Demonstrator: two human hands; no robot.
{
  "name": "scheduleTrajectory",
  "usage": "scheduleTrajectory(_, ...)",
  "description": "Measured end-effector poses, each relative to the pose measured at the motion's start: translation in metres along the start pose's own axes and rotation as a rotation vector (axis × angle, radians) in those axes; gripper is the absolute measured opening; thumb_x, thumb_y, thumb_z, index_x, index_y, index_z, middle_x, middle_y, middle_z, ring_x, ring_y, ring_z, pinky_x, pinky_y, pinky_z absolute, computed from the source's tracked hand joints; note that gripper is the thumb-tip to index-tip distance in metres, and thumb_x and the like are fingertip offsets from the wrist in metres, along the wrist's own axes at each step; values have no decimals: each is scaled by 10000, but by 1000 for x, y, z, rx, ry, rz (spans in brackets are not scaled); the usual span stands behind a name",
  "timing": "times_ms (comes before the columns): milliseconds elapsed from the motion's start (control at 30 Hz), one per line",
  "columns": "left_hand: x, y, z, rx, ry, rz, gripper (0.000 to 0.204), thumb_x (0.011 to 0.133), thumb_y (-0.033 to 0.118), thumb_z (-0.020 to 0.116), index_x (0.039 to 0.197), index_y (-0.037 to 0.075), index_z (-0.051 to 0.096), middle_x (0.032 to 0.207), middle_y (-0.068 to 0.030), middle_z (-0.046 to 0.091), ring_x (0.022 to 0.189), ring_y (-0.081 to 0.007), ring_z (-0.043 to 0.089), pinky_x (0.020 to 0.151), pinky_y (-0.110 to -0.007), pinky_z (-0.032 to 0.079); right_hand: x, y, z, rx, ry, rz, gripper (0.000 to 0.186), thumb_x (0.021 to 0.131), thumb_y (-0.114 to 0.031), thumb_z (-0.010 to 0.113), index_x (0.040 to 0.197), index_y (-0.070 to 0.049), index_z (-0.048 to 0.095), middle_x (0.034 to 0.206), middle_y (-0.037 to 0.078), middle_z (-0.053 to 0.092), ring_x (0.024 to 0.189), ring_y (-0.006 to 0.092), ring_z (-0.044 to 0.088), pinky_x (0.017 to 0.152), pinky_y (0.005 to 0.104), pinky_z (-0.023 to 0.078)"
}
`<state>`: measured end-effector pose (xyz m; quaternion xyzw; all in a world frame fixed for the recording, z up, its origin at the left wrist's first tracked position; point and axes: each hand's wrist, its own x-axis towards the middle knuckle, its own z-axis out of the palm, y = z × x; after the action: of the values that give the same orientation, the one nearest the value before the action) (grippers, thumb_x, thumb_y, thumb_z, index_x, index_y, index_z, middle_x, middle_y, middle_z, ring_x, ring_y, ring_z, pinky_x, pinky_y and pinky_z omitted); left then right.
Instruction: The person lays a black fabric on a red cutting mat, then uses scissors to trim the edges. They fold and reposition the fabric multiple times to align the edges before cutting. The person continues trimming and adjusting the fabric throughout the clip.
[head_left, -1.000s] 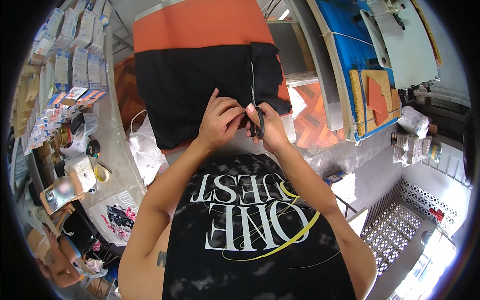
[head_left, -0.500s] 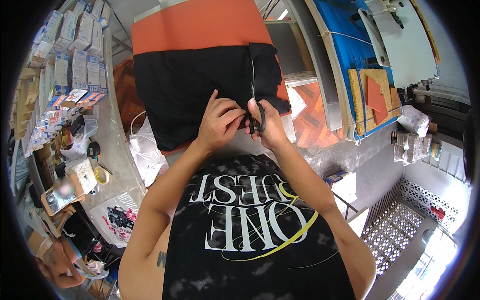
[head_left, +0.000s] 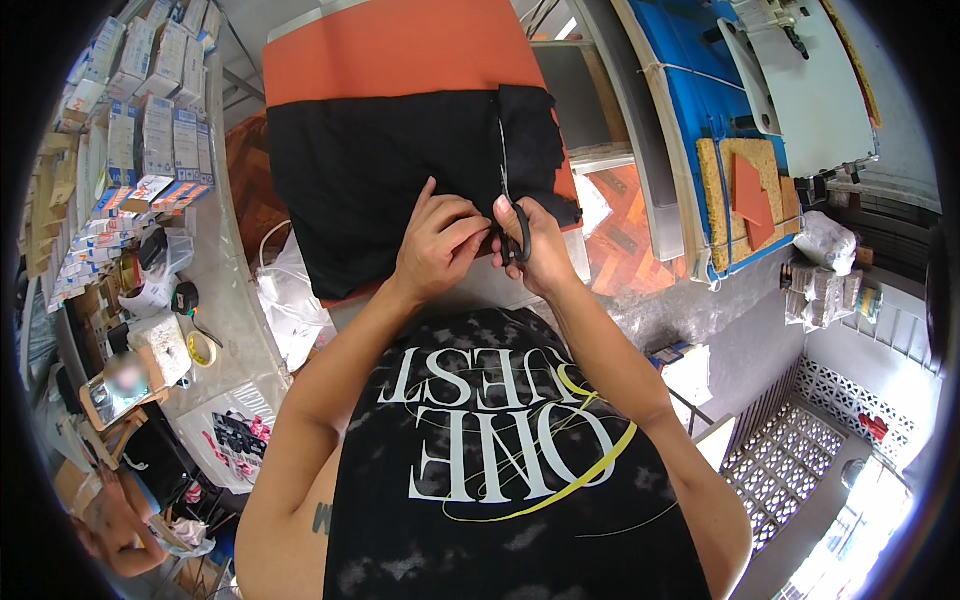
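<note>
Black fabric (head_left: 370, 170) lies over an orange board or sheet (head_left: 400, 50), with its right edge ragged. My right hand (head_left: 540, 245) is closed round the dark handles of a pair of scissors (head_left: 519, 232). Their long blades point away from me and lie along the fabric near its right side. Close beside it, my left hand (head_left: 440, 240) pinches the near edge of the black fabric between thumb and fingers, with one finger raised. The fabric between the two hands is partly hidden by the fingers.
Left of me, a long grey table (head_left: 235, 330) carries stacked cartons (head_left: 155, 140) and a roll of yellow tape (head_left: 201, 349). A white plastic bag (head_left: 292, 300) hangs by its edge. Rightward stands a blue-covered table (head_left: 680, 100) with a foam block (head_left: 715, 200). Another person (head_left: 120, 520) sits lower left.
The scissors' blades have shifted very slightly; my hands stay in almost the same place on the fabric. The person at lower left has moved a little.
</note>
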<state>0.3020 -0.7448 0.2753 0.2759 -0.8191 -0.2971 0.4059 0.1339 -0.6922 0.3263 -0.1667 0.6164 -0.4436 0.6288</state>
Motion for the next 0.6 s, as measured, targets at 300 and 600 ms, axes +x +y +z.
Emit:
scheduleTrajectory(300,1,-1,0,6,-12,-1,166,799,84,746,962,105,724,973,-35,649,993,-262,637,1102,-619,364,1,5,-3,-81,32,54,480,909,-458,755,937,-33,534,663,50,591,463,107,573,328,214,348)
scheduleTrajectory(600,0,0,0,3,-29,-2,144,804,89,742,946,114,726,974,-30,652,1008,-259,637,1102,-614,369,6,0,-2,-68,-18,-11,526,947,-562,654,930,-58,504,683,54,585,492,127,582,347,212,355)
